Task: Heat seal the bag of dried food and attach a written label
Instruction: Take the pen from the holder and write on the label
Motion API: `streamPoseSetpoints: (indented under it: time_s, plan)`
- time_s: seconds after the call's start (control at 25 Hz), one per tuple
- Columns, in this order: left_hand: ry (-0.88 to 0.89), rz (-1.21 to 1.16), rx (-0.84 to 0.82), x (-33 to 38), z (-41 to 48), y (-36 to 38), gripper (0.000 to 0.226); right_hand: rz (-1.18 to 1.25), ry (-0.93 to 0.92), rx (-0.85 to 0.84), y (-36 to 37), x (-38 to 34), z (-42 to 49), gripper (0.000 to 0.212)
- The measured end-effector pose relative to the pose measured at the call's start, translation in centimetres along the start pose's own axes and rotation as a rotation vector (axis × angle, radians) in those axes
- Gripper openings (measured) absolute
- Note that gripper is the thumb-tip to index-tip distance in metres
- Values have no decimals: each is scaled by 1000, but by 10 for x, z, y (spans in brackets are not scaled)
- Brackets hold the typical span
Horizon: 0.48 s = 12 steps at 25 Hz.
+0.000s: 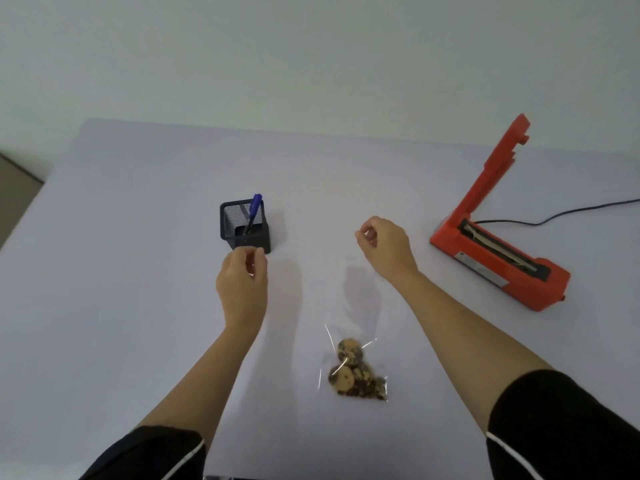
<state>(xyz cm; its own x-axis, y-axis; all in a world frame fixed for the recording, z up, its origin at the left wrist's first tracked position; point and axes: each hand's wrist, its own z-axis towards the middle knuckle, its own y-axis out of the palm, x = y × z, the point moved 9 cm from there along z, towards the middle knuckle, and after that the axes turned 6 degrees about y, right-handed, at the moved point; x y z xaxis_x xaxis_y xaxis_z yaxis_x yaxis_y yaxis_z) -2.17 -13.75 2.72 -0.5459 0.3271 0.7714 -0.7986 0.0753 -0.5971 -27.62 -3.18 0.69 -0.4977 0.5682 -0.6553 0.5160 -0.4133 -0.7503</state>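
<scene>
A pale worktop (138, 306) carries an orange heat sealer (498, 261) at the right, arm raised. The left hand (242, 282) and right hand (384, 247) hover with a narrow grip, fingers curled; whether they pinch anything I cannot tell. The left hand is beside a mesh pot (244, 230). The bag (356, 372) of dried food lies nearer, between the forearms. A blue pen (254, 209) stands in the pot.

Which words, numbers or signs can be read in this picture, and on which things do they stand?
No text can be read.
Silver plate on the red heat sealer: any print is too blurred to read.
Pen, pen holder, bag: no text shows.
</scene>
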Motion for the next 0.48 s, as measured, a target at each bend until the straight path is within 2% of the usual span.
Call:
streamPoseSetpoints:
  time_s: [0.12,0.2,0.36,0.48]
  plan:
    - [-138,7,82,-32,37,-34,24,47,-110,-64,25,-63,13,18]
    - [-186,76,-23,-46,61,-32,32,70,-152,-128,54,-102,20,24]
    - [-186,208,-268,-50,84,-12,44,24,-124,-255,108,-144,32,52]
    - [-220,203,-340,-58,84,-2,34,31,-107,-236,122,-150,41,48]
